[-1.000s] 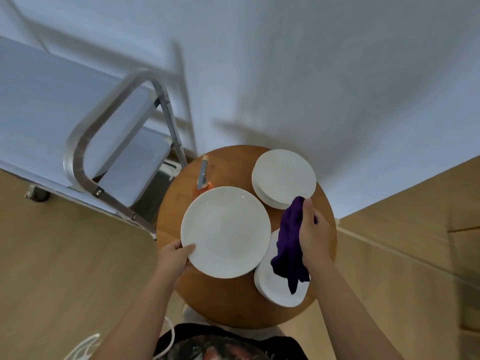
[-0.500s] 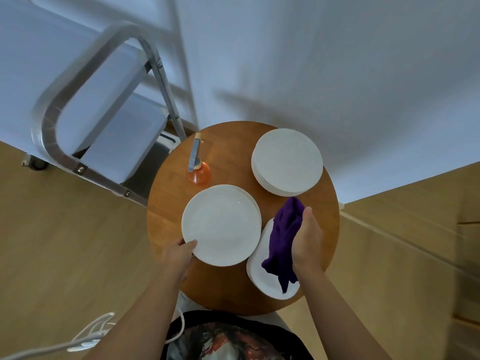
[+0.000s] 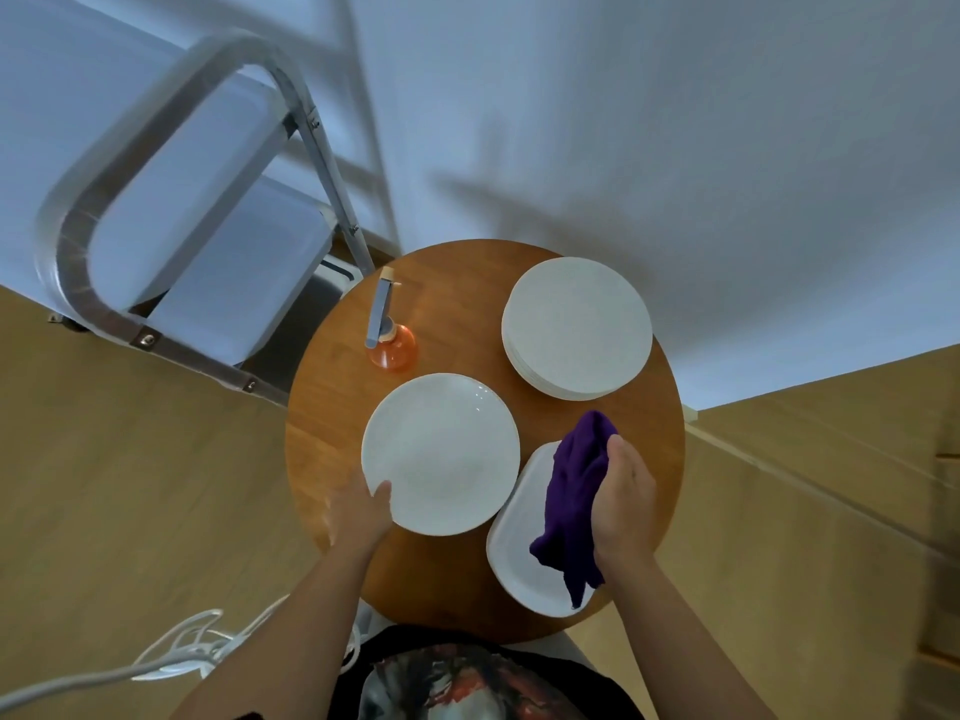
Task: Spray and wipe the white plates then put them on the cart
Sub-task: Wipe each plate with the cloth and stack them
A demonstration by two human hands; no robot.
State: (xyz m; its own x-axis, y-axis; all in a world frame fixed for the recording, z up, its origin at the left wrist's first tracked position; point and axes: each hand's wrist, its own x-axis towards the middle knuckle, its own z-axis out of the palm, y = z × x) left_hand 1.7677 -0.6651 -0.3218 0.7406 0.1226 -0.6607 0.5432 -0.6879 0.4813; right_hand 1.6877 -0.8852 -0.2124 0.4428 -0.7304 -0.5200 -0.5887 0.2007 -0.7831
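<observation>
White and round, the plate (image 3: 440,453) sits over the wooden surface (image 3: 332,407), its near-left rim pinched by the left hand (image 3: 358,517). Just right, the right hand (image 3: 621,504) clutches a purple cloth (image 3: 574,504) above a rectangular dish (image 3: 519,553).

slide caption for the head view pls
Left hand holds a white plate; right hand grips a purple cloth.

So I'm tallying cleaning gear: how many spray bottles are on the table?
1: the orange spray bottle stands at the round table's far left edge, beyond the held plate.
</observation>
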